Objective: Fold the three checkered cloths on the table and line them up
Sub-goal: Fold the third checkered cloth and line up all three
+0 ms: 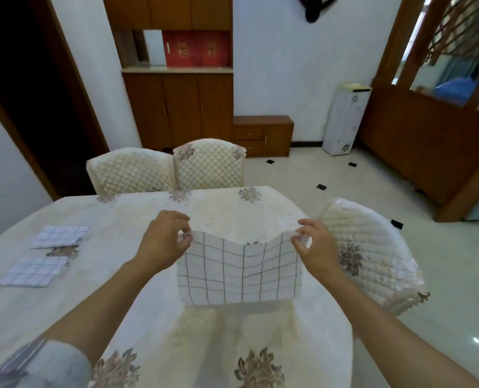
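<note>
A white cloth with a dark grid [239, 271] hangs above the table in front of me, sagging along its top edge. My left hand [165, 239] pinches its upper left corner and my right hand [315, 245] pinches its upper right corner. Two folded checkered cloths lie flat at the table's left, one behind the other: the far folded cloth [60, 236] and the near folded cloth [33, 271]. A small gap shows between them.
The table [137, 275] wears a cream floral tablecloth. Two quilted chairs [204, 166] stand at its far side and another quilted chair [370, 253] at its right. Wooden cabinets line the back wall, and tiled floor lies to the right.
</note>
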